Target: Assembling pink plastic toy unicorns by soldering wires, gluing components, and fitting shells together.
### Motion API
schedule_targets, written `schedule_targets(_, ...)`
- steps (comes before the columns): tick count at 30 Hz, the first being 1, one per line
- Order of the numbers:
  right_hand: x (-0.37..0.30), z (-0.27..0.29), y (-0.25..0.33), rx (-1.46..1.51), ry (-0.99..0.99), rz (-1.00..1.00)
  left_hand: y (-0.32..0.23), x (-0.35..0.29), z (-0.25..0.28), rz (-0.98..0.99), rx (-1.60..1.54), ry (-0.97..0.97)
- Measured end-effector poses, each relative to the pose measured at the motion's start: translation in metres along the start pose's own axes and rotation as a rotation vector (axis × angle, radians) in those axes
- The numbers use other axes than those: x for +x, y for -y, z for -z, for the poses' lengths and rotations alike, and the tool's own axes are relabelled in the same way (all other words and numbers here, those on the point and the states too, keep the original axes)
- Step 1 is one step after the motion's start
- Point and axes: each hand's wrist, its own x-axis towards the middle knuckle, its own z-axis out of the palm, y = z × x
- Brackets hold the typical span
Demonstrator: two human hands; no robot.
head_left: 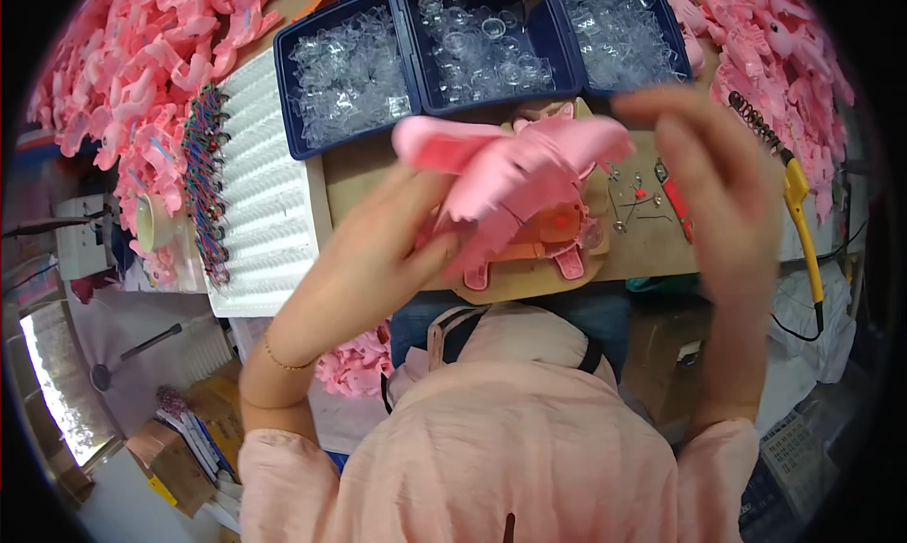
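My left hand (392,231) is closed round a pink plastic toy shell (515,179), thumb underneath, and holds it over the work spot. Partly hidden below it, another pink toy shell (570,263) with an orange part inside lies on a tan holder (491,291). My right hand (723,184) is raised to the right of the held shell, apart from it, near the front of the right blue bin. Its fingers are blurred but look stretched out and apart, with nothing visible in them.
Three blue bins (300,151) hold clear plastic pieces. Pink shells (142,61) pile up left and right. Wired parts (206,184) lie along a white ridged tray (269,184). Right are red-handled pliers (675,203), small metal bits (635,201) and a yellow soldering iron (799,189).
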Motion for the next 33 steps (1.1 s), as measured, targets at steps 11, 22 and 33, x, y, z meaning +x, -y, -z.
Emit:
schedule_targets(11,0.042,-0.022,0.020,-0.139,0.827,-0.412,0.005,-0.001,-0.033,-0.826,0.630,-0.946)
schedule_targets(22,0.037,-0.021,-0.003,0.127,0.823,-0.625,0.038,-0.012,-0.082,-0.501,0.386,-0.526)
schedule_targets(33,0.049,-0.029,0.009,-0.031,0.882,-0.532,0.007,-0.033,-0.084,-0.354,0.758,-0.359)
